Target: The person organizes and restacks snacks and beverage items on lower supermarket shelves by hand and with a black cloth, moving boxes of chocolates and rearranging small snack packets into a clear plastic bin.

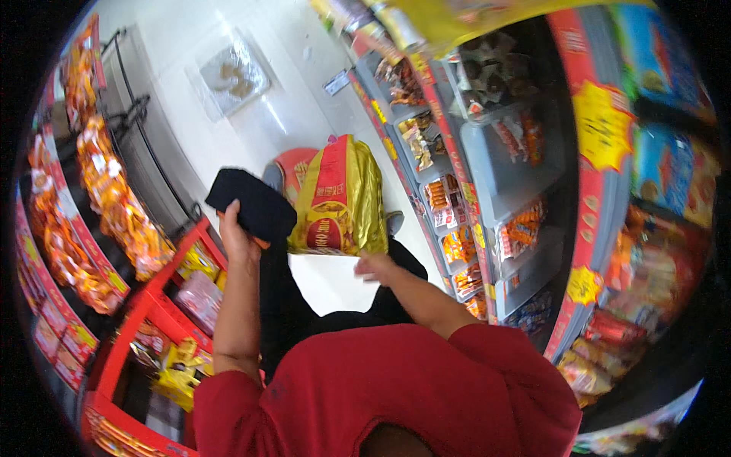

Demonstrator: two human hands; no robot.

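My left hand (233, 231) grips a black, flat, rounded object (254, 201), possibly a pouch or folded cloth. A bit of orange shows under it. Right of it, a large gold-and-red plastic package (326, 200) bearing writing stands between my legs. My right hand (378, 267) is at the package's near lower corner, its fingers blurred and pointing left. Whether it pinches the package's edge or only passes beside it, I cannot tell. Behind the package, partly hidden, is a red rounded thing with writing (298, 163).
Shelves with orange-wrapped snacks (117, 194) run along the left, beside a red display bin (151, 308) holding yellow packets. On the right, shelves carry clear trays (497, 160) of small packaged snacks and yellow price tags (602, 125). Pale floor (268, 68) bears a square floor panel.
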